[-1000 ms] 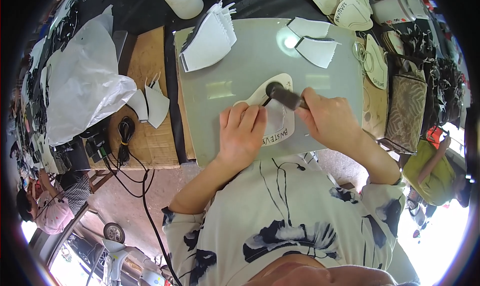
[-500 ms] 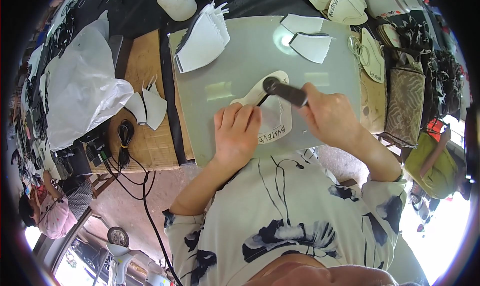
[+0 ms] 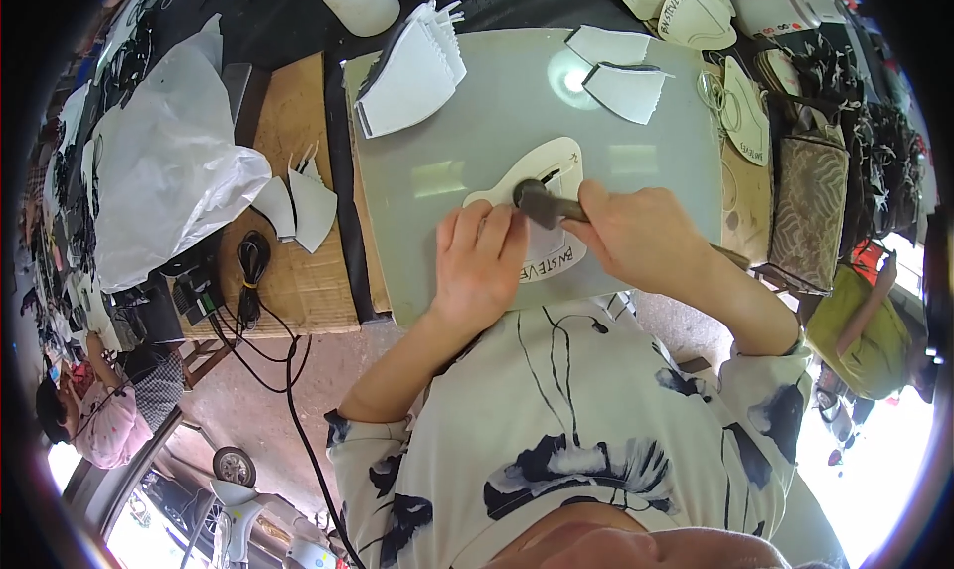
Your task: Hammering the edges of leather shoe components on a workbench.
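Note:
A cream, curved pattern piece [image 3: 556,157] with dark lettering lies on the grey-green board, a paler piece with a short black edge on top of it. My left hand [image 3: 480,266] presses on its left part, fingers bent and close together, the thumb hidden. In my right hand [image 3: 641,233] is a hammer [image 3: 542,203], gripped by its handle, whose end shows behind the wrist. The dark hammer head is over the pattern piece, just beside my left fingertips; whether it touches I cannot tell.
The board [image 3: 427,221] bears white dark-edged pieces [image 3: 412,77] in a stack at far left, and two more [image 3: 624,90] at far right. A white bottle [image 3: 360,2] stands behind. Left are a plastic bag [image 3: 164,171] and coiled cable [image 3: 252,261]; right, a patterned pouch [image 3: 807,206].
The hammer head has moved down and a little left, closer to my left fingertips, and its handle has swung. My left hand keeps its place on the pattern piece. The view has shifted slightly.

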{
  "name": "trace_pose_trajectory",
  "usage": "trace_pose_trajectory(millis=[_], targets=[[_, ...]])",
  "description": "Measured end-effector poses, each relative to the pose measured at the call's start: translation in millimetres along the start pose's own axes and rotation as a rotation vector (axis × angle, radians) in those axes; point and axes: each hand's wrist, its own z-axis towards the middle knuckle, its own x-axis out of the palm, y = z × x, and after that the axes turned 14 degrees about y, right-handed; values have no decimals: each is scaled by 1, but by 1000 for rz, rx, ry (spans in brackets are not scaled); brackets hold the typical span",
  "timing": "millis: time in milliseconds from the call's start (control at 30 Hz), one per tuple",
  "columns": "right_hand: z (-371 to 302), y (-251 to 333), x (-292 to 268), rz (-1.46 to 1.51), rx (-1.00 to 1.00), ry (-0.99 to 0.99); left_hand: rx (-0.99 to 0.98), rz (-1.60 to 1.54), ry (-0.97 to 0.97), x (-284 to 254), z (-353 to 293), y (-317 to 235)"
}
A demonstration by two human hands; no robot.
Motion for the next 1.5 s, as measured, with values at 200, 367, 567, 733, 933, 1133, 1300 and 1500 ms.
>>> trace_pose_trajectory(millis=[200, 367, 567, 733, 933, 1133, 1300, 1500], targets=[[-1, -6, 5, -36, 36, 44, -130, -328, 64, -16, 0, 10], [0, -11, 3, -93, -18, -16, -19, -193, 28, -15, -1, 9], [2, 0, -6, -48, -3, 73, -8, -199, 0, -10, 0, 12], [-1, -7, 0, -10, 28, 68, -37, -265, 46, -13, -2, 15], [-3, -4, -6, 17, -76, -144, 76, -16, 13, -7, -7, 10], [-5, 1, -5, 35, -46, -40, 65, -1, 42, -9, -8, 8], [0, -4, 4, -18, -7, 44, 3, -121, 39, -13, -9, 14], [3, 1, -3, -3, -78, -17, 21, -85, 18, -17, -11, 10]])
